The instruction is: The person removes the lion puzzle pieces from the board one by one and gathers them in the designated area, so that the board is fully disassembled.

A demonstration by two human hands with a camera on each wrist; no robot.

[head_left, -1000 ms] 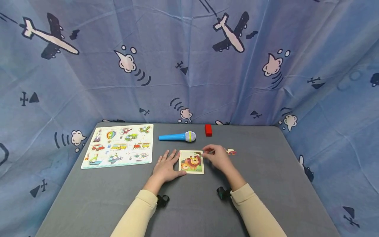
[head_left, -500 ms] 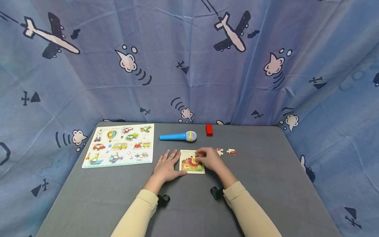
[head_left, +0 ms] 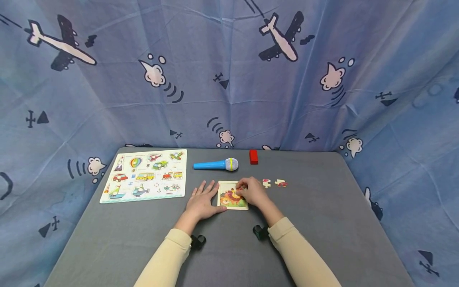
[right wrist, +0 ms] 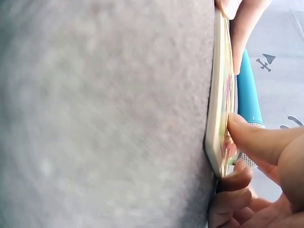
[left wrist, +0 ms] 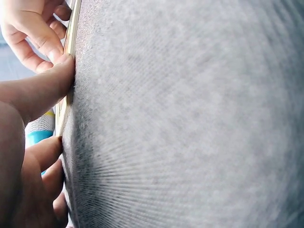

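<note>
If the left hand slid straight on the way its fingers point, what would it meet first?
Most likely the blue microphone, lying crosswise just ahead of the left hand in the head view. The hand's thumb touches the edge of the lion puzzle, so that might shift too.

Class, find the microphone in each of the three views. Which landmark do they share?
Head: the microphone lies sideways just below centre, beyond the puzzle.
Left wrist: near the left edge, about mid-height, partly hidden by the left hand.
Right wrist: right of centre, blue handle uppermost, its head partly hidden by the right hand.
Shared landmark: the puzzle, seen from above in the head view, edge-on in both wrist views.
</note>
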